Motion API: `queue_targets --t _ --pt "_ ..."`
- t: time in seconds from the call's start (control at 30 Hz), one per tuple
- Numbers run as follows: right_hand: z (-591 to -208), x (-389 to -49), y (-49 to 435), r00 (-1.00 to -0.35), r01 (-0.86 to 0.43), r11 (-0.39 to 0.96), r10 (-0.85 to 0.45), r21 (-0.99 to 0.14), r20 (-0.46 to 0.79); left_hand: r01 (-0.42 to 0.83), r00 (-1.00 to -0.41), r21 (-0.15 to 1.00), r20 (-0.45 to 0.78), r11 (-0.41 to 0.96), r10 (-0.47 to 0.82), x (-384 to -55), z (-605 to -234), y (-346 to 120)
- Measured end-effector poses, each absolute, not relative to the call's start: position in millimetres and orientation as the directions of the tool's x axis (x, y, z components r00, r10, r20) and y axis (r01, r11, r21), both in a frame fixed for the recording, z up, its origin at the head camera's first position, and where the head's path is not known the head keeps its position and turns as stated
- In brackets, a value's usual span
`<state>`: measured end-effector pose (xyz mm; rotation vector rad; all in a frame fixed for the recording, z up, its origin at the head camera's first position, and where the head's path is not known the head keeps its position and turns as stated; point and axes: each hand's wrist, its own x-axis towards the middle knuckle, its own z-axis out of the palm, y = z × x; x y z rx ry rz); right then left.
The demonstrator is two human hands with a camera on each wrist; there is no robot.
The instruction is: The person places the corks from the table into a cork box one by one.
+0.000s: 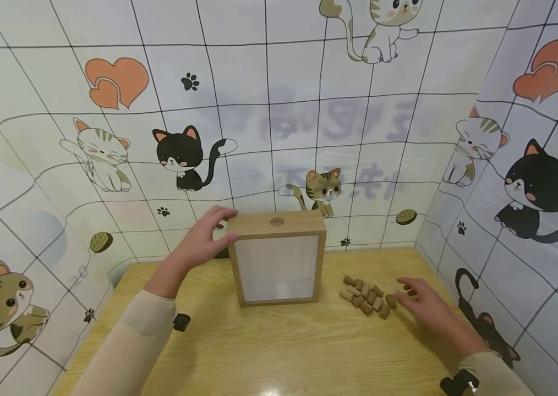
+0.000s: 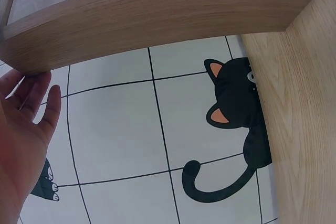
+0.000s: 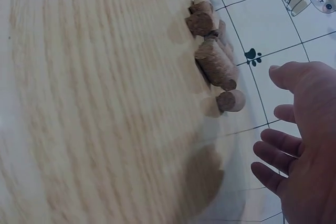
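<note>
A shallow wooden box point(image 1: 321, 264) with a clear front panel and a round hole in its top stands upright on the table. My left hand point(image 1: 204, 239) holds its upper left corner, thumb at the front edge and fingers over the top. In the left wrist view, the fingers of this hand point(image 2: 26, 114) meet the corner of the wooden side. To the right of the box lies a loose pile of wine corks point(image 1: 368, 294). My right hand point(image 1: 425, 302) hovers just right of the corks point(image 3: 215, 64), fingers loosely bent and holding nothing.
The wooden table point(image 1: 279, 346) runs back to a wall covering point(image 1: 259, 126) printed with cats, which also rises on both sides. A dark object point(image 1: 222, 253) sits partly hidden behind the box's left side.
</note>
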<state>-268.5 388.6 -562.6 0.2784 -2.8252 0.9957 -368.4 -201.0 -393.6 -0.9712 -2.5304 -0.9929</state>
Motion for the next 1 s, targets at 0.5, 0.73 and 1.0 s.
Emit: queue_targets --t 0.5,0.73,1.0 --pt "-576 -275 381 -0.972 -0.222 0.765 -0.123 -0.605 0.202 0.558 -0.821 0.686 0.375 0.467 0.430 -377 -391 -199" --pt "-582 -277 383 -0.974 -0.213 0.783 -0.124 -0.585 0.189 0.509 -0.844 0.724 0.313 0.465 0.437 -375 -385 -199" --pt "-588 -275 387 -0.976 -0.203 0.774 -0.113 -0.599 0.185 0.478 -0.853 0.727 0.249 0.493 0.460 -370 -380 -203"
